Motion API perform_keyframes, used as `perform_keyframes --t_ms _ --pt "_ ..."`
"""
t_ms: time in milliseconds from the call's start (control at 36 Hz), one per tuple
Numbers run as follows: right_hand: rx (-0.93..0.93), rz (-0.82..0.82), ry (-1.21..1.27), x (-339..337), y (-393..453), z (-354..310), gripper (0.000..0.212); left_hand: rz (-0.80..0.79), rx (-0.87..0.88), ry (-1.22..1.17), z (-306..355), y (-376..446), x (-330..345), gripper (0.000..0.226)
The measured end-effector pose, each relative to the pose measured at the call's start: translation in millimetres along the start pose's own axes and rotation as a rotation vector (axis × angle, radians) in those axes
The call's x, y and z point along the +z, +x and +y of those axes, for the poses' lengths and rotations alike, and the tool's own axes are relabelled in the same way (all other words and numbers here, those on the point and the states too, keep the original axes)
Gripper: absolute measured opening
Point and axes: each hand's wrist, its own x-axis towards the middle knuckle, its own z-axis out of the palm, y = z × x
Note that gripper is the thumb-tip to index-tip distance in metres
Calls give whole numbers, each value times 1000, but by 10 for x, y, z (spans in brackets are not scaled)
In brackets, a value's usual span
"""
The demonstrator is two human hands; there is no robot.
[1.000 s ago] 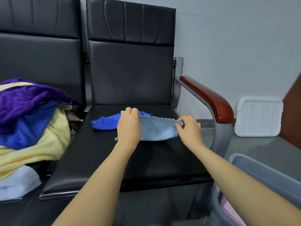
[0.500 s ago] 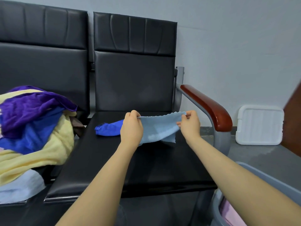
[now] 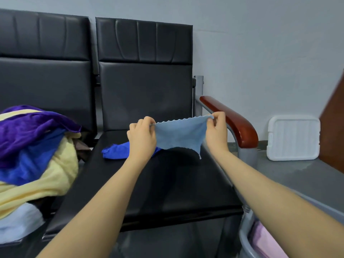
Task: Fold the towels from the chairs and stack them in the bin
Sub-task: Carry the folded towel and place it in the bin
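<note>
Two hands: the left hand (image 3: 142, 137) and right hand (image 3: 216, 132) are each pinching a top corner of the light blue towel (image 3: 181, 135).
Towel: hanging stretched above the chair seat (image 3: 167, 183), clear of it.
Handling: seemingly light, soft, limp; corners are offering the surest hold.
Bin (image 3: 247, 239): waiting at lower right.
</note>
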Motion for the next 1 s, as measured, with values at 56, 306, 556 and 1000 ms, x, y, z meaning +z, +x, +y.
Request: perform_keyframes --t_ms 56,306,556,1000 --pt "41 19 -41 -28 -87 57 7 -14 15 59 -54 -131 10 16" --pt "250 -7 -383 -97 -356 293 12 -224 12 235 -159 -372 33 15" --pt "389 -264 -586 -112 -500 610 8 -512 -17 506 -325 -448 288 22" --pt "244 -260 -747 36 -415 810 14 -480 -136 462 -433 -346 567 20"
